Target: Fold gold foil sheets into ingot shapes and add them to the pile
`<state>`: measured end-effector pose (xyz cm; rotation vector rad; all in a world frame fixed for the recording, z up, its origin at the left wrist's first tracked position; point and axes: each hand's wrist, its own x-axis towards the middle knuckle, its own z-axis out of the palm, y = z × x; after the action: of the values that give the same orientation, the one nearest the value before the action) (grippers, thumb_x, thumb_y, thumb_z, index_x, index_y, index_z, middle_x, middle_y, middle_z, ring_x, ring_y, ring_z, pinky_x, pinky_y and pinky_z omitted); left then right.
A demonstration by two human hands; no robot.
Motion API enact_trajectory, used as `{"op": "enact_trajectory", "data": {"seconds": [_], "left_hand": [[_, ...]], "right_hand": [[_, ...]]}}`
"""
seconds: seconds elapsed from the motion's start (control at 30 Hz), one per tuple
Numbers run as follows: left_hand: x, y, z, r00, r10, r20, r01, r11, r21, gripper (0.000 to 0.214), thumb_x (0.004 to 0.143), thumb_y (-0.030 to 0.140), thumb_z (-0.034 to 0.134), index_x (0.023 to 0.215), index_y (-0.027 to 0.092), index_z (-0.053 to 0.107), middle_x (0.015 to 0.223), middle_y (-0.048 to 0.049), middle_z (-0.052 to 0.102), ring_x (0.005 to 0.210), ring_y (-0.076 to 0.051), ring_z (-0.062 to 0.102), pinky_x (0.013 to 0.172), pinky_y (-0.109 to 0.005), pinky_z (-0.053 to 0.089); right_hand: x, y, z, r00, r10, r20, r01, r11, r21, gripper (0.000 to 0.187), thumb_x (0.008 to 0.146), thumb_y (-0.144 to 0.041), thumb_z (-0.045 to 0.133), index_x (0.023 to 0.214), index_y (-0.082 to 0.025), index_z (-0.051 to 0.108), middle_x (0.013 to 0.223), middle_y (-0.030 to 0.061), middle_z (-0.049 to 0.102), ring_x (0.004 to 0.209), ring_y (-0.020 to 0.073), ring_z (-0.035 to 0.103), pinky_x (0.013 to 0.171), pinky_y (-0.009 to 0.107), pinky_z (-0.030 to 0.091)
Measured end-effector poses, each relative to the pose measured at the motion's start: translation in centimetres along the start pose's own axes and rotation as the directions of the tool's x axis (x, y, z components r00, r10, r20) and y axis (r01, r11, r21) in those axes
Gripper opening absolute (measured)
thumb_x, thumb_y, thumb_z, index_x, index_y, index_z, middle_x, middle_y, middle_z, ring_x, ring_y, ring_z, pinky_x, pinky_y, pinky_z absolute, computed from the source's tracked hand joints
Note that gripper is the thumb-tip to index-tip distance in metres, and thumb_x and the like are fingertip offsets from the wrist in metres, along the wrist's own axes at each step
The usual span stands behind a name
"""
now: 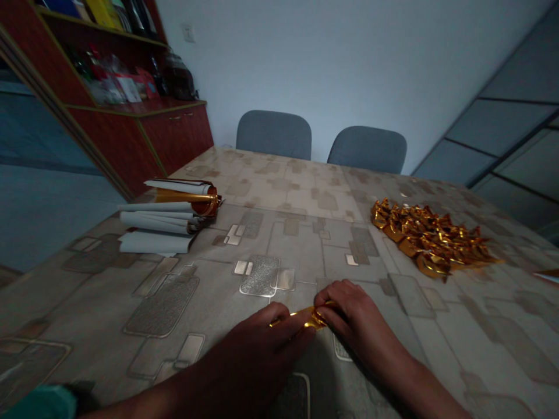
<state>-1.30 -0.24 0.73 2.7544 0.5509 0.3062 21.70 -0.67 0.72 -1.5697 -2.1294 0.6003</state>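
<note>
Head view: crinkled gold foil [312, 318]

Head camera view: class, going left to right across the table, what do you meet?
white paper rolls, left hand, gold foil strip, right hand, pile of gold-wrapped sweets

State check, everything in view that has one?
Left hand: pinching gold foil piece
Right hand: pinching same foil
Gold foil piece: crumpled, ends sticking out
Gold foil packets: loose heap
Gold foil roll: rolled, lying on white paper sheets
White paper sheets: stacked, curling
Cabinet doors: shut
Grey chairs: unoccupied
</note>
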Motion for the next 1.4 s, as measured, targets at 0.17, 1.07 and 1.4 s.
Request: {"op": "enact_trajectory", "data": {"seconds": [0.17, 1.07, 1.4], "left_hand": [[0.1, 0.0, -0.1, 0.998, -0.058, 0.007, 0.059, 0.996, -0.069, 0.06, 0.087, 0.0, 0.051, 0.142, 0.022, 0.041, 0.133, -0.0073, 0.058, 0.101, -0.021, 0.056, 0.088, -0.033, 0.052], [0.3, -1.6, -1.2, 1.0, -0.013, -0.001, 0.013, 0.998, 0.065, 0.046, 0.088, 0.021, 0.066, 0.131, 0.02, 0.054, 0.138, -0.0038, 0.061, 0.112, -0.025, 0.056, 0.098, -0.039, 0.047], [0.1, -1.7, 0.1, 0.994, -0.064, -0.088, 0.076, 0.987, 0.139, 0.038, 0.089, 0.022, 0.064, 0.126, 0.018, 0.057, 0.134, -0.0129, 0.061, 0.12, -0.03, 0.057, 0.104, -0.049, 0.044]], "right_hand": [[-0.1, 0.3, -0.1, 1.0, -0.001, -0.025, 0.002, 0.998, 0.07, 0.015, 0.086, -0.007, 0.072, 0.084, -0.021, 0.066, 0.083, 0.0007, 0.07, 0.081, 0.0214, 0.064, 0.075, 0.034, 0.045], [-1.0, -0.6, -0.8, 0.982, -0.174, -0.076, 0.15, 0.956, -0.254, 0.011, 0.093, -0.014, 0.066, 0.084, -0.021, 0.064, 0.084, 0.0036, 0.063, 0.083, 0.0237, 0.056, 0.076, 0.038, 0.039], [-1.0, -0.8, 0.8, 0.997, -0.071, -0.035, 0.067, 0.992, -0.106, 0.011, 0.093, -0.012, 0.063, 0.085, -0.02, 0.063, 0.087, 0.0049, 0.065, 0.081, 0.0221, 0.063, 0.072, 0.034, 0.051]]}}
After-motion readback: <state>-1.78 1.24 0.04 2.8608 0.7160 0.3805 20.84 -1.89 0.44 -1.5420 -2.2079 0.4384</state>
